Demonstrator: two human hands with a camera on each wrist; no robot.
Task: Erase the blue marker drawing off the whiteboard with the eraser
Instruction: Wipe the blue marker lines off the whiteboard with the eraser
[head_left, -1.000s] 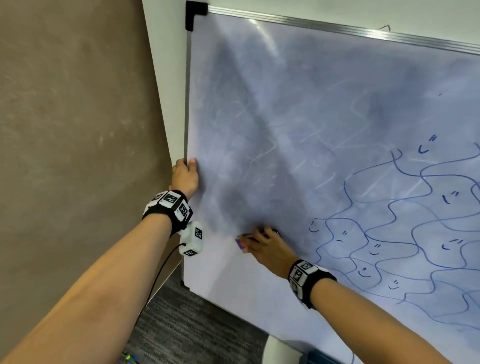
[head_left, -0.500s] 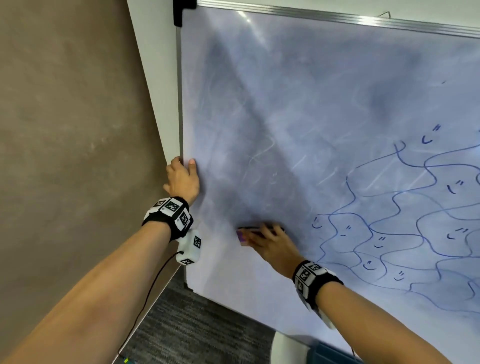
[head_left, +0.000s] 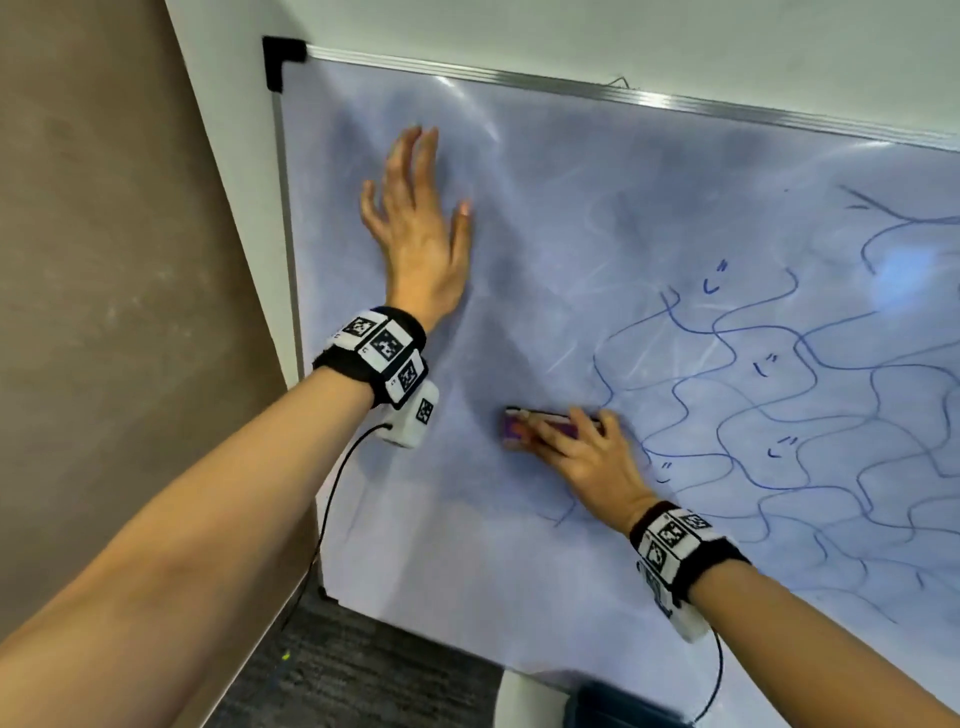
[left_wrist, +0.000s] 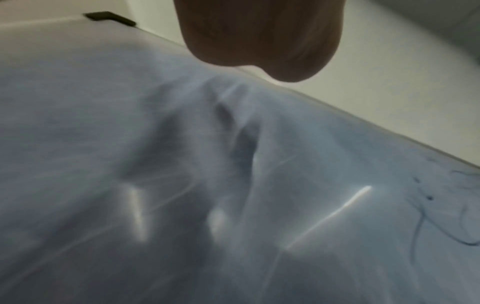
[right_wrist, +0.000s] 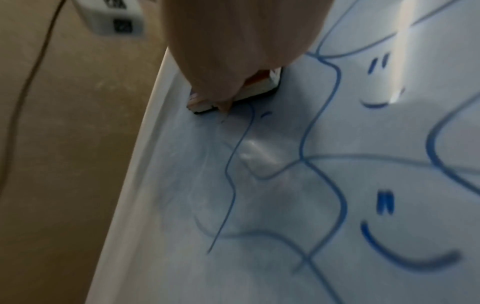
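The whiteboard (head_left: 519, 234) leans against the wall, its left part wiped to a bluish smear. Blue wavy lines with small smiley faces, the blue marker drawing (head_left: 779, 395), fill the right part. My right hand (head_left: 571, 441) grips the purple eraser (head_left: 514, 428) and presses it flat on the board at the drawing's left edge. In the right wrist view the eraser (right_wrist: 259, 90) sits under my fingers (right_wrist: 226, 102), with blue lines (right_wrist: 384, 205) below it. My left hand (head_left: 415, 208) lies open on the wiped area, fingers spread. The left wrist view shows only my palm (left_wrist: 259, 37) over the smeared board (left_wrist: 182, 185).
A brown wall (head_left: 130, 260) stands left of the board's metal frame (head_left: 283, 208). Dark carpet (head_left: 363, 675) lies below. A white object (head_left: 530, 696) and a dark blue one (head_left: 623, 706) sit at the board's foot. Cables hang from both wrist cameras.
My left hand has let go of the board's left edge and moved up onto its face, fingers spread. My right hand has slid the eraser towards the drawing.
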